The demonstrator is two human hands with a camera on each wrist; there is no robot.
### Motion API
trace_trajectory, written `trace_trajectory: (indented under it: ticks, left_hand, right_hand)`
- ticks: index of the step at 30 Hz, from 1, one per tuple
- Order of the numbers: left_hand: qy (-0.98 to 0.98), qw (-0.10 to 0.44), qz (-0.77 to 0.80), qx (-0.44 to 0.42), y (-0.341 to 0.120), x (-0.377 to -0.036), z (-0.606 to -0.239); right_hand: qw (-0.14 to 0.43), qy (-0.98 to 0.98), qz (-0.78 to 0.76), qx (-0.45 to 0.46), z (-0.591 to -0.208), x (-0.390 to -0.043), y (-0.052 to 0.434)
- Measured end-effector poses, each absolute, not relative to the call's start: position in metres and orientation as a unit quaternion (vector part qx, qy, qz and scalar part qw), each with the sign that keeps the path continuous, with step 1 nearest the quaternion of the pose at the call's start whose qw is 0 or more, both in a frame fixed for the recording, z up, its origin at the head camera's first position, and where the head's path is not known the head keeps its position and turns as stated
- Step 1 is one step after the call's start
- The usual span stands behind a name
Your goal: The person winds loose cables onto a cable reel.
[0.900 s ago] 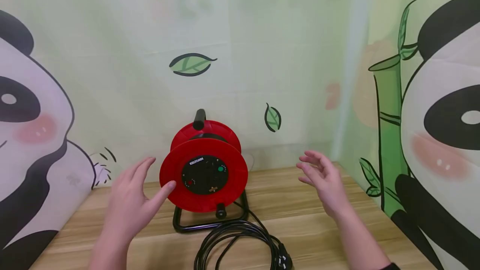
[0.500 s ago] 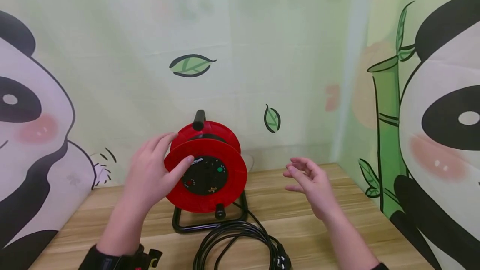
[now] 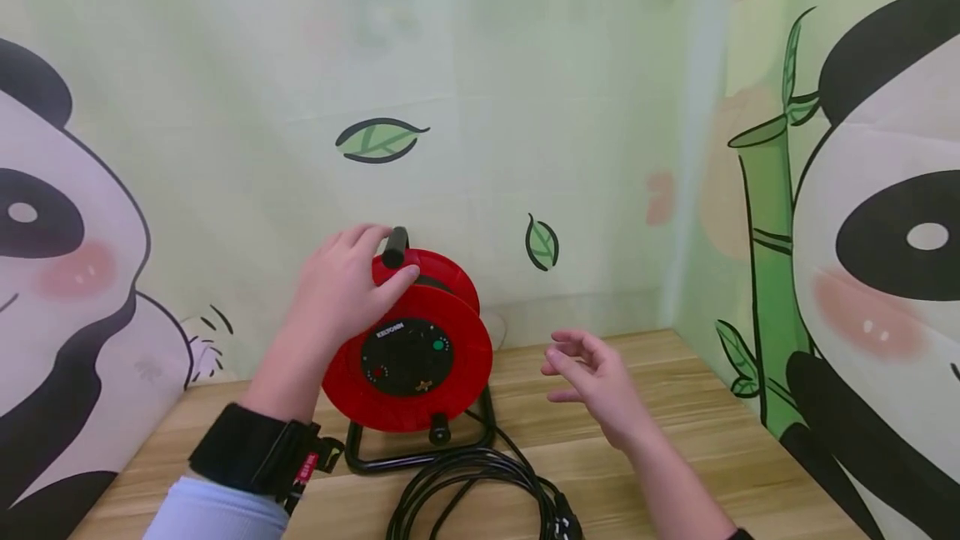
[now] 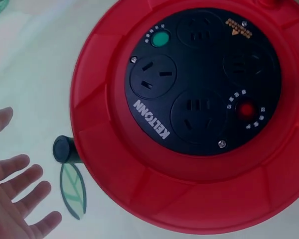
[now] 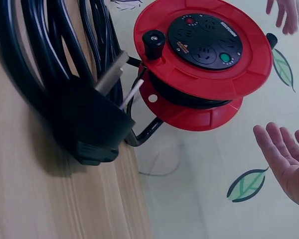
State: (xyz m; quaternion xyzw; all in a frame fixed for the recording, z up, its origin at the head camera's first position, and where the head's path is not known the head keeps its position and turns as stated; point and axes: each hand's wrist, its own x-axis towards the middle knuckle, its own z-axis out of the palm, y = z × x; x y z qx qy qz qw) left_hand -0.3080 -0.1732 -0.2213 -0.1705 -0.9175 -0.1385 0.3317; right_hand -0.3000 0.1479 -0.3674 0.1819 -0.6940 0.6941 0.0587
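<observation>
Reel point(image 3: 408, 357), one, red: standing upright on the counter point(image 3: 600, 482), just left of centre, with its black frame point(image 3: 390, 466) supporting it. Panel point(image 4: 202, 82), black, round: facing forward, bearing KELTONN lettering, four sockets, a green disc and a red disc. Knob point(image 3: 440, 429), black: projecting from the lower front of the rim. Handle point(image 3: 395, 247), black: rising at the top. Left hand point(image 3: 341, 286): hovering by the handle, its fingers spreading wide, standing apart from the handle in the left wrist view. Right hand point(image 3: 592, 386): hovering to the right of the reel, well apart from it, its fingers bending loosely and holding nothing. Cable point(image 3: 487, 461), black: lying coiled on the counter in front of the reel. Plug point(image 5: 92, 119), black, with metal prongs: resting at the coil's right side. Wristband point(image 3: 251, 448), black: encircling the left wrist above a pale blue sleeve point(image 3: 217, 511). Backdrop point(image 3: 502, 107), pale green: hanging behind, showing pandas, leaves and bamboo.
</observation>
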Motion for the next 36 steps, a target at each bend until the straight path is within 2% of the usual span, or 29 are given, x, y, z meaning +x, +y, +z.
trace_trajectory:
  ticks: [13, 21, 36]
  left_hand:
    - [-0.962, 0.235, -0.069, -0.116, -0.154, -0.346, -0.207]
    - [-0.974, 0.195, -0.061, -0.097, -0.154, -0.364, -0.205]
    - [-0.987, 0.122, -0.092, -0.04, -0.138, -0.375, -0.2]
  right_hand:
    - [0.037, -0.708, 0.681, 0.183, -0.373, -0.302, 0.141]
    - [0.031, -0.71, 0.678, 0.187, -0.374, -0.302, 0.141]
    - [0.031, -0.716, 0.668, 0.199, -0.377, -0.302, 0.139]
